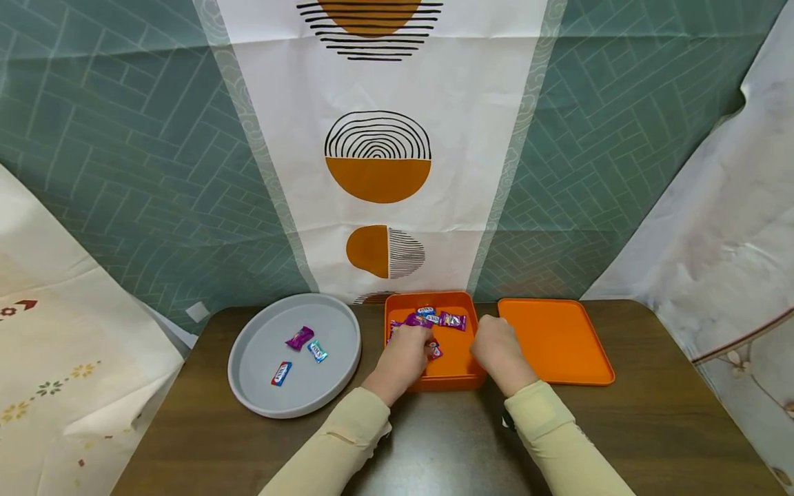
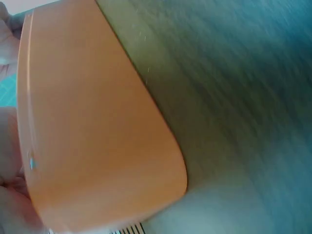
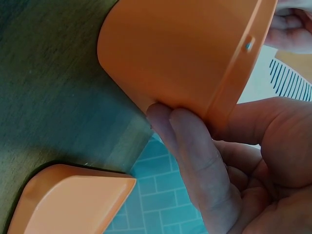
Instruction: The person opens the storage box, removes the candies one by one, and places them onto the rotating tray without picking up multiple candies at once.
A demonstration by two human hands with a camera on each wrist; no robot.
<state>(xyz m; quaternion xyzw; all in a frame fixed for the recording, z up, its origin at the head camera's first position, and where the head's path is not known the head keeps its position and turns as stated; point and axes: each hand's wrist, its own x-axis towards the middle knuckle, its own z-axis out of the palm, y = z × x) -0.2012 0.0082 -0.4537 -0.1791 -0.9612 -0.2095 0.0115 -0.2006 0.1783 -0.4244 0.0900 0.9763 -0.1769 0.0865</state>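
Observation:
An orange box (image 1: 455,358) holds several wrapped candies, purple ones (image 1: 453,321) and blue ones (image 1: 426,311) among them. My left hand (image 1: 403,355) reaches over the box's near left side, its fingers bent down among the candies. Whether those fingers pinch a candy is hidden: in the left wrist view the box's wall (image 2: 97,122) covers their tips. On the right side, my right hand (image 1: 501,348) grips the box wall; the right wrist view shows fingers (image 3: 195,151) outside it and the thumb over the rim.
To the left stands a round grey tray (image 1: 248,393) with a purple candy (image 1: 300,338), a teal candy (image 1: 317,351) and a blue-and-red candy (image 1: 281,373). A flat orange tray (image 1: 558,341) lies right of the box on the dark wooden table (image 1: 670,413). Patterned cloth hangs behind.

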